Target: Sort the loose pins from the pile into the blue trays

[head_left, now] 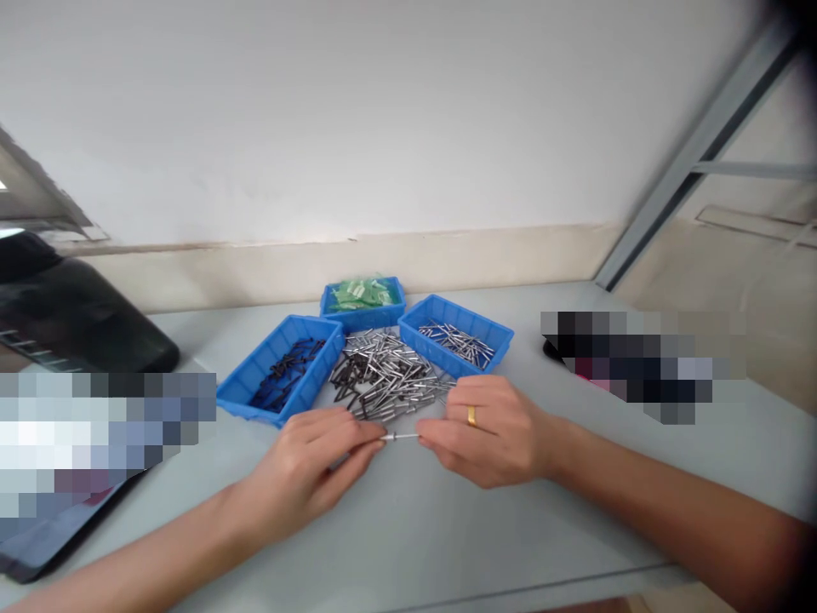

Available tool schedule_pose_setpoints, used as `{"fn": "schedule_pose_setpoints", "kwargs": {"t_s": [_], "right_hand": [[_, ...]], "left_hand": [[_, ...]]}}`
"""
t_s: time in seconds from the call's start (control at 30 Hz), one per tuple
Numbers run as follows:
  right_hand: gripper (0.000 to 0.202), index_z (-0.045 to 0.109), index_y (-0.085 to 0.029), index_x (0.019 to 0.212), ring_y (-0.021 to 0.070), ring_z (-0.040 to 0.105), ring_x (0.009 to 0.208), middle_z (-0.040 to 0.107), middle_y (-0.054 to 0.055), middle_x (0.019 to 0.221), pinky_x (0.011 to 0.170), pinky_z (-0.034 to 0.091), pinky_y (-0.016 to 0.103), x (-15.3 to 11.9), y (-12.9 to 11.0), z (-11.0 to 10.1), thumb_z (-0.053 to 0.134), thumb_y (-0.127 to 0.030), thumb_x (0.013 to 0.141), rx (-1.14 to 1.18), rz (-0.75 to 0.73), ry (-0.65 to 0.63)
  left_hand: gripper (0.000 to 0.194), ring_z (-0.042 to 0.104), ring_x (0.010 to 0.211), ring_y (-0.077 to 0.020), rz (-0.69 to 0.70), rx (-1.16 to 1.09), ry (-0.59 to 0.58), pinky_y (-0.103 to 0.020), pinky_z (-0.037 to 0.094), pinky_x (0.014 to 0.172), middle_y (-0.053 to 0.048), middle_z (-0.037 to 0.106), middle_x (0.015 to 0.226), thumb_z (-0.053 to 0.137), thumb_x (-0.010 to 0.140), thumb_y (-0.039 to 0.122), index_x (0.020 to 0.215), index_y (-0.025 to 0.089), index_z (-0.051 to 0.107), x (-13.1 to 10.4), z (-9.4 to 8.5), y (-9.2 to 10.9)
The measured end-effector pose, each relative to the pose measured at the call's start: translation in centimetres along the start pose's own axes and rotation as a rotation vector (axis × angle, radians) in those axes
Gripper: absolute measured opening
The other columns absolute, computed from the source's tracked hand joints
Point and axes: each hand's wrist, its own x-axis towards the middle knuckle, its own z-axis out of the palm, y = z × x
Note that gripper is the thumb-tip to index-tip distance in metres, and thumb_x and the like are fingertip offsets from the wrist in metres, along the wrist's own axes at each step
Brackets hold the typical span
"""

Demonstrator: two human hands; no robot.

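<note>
Between my two hands a thin silver blind rivet (pixel 403 437) is held level above the table, a small collar showing near its middle. My left hand (pixel 316 455) pinches its left end with thumb and fingertips. The right end is in the closed fingers of my right hand (pixel 488 432), which wears a gold ring. Just beyond them lies a loose pile of silver and dark rivets (pixel 389 370). Around the pile stand a blue bin (pixel 241 387) with dark pieces, a blue bin (pixel 432 347) with thin silver pieces and, at the back, a blue bin (pixel 363 320) with green pieces.
A dark bottle (pixel 95 306) lies tilted at the left. In front of it is a flat device (pixel 77 528), partly pixelated. Another pixelated object (pixel 638 370) sits at the right. The wall (pixel 383 128) bounds the grey table (pixel 434 545) behind; its front edge runs near the bottom.
</note>
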Motion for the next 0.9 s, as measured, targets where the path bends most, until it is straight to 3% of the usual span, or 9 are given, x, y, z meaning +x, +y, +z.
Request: {"fn": "schedule_pose_setpoints", "kwargs": {"t_s": [0.27,0.5,0.63,0.9], "right_hand": [[0.015,0.055,-0.017,0.077,0.0098,0.035,0.052,0.045,-0.005,0.055,0.052,0.024,0.028,-0.7,0.3,0.8,0.045,-0.013,0.088,0.016,0.071,-0.271],[0.019,0.049,-0.018,0.069,0.0104,0.035,0.053,0.045,-0.004,0.055,0.052,0.021,0.028,-0.9,0.0,1.1,0.043,-0.014,0.087,0.02,0.09,-0.4],[0.02,0.051,-0.018,0.071,0.0102,0.037,0.054,0.047,-0.004,0.056,0.053,0.023,0.027,-0.8,0.1,1.0,0.042,-0.014,0.088,0.018,0.104,-0.387],[0.011,0.055,-0.017,0.079,0.0097,0.038,0.054,0.048,-0.004,0.057,0.053,0.027,0.026,-0.1,0.1,0.5,0.047,-0.015,0.086,0.055,0.089,-0.173]], "left_hand": [[0.014,0.061,0.058,-0.012,0.005,0.05,0.039,-0.023,0.046,0.056,0.0,0.067,0.069,0.047,0.092,0.015,0.097,0.016,0.059,0.1,-0.1,0.2],[0.013,0.062,0.061,-0.0129,0.034,0.044,0.037,-0.023,0.048,0.059,0.001,0.065,0.067,0.049,0.091,0.014,0.099,0.016,0.06,-0.2,0.3,-0.1],[0.015,0.06,0.06,-0.013,0.037,0.027,0.014,-0.024,0.046,0.057,0.0,0.064,0.067,0.051,0.089,0.012,0.101,0.015,0.06,-0.3,0.3,-0.4],[0.012,0.06,0.061,-0.0113,-0.079,0.015,-0.09,-0.021,0.044,0.057,0.0,0.064,0.071,0.05,0.09,0.016,0.097,0.018,0.06,-0.3,0.5,-1.0]]}}
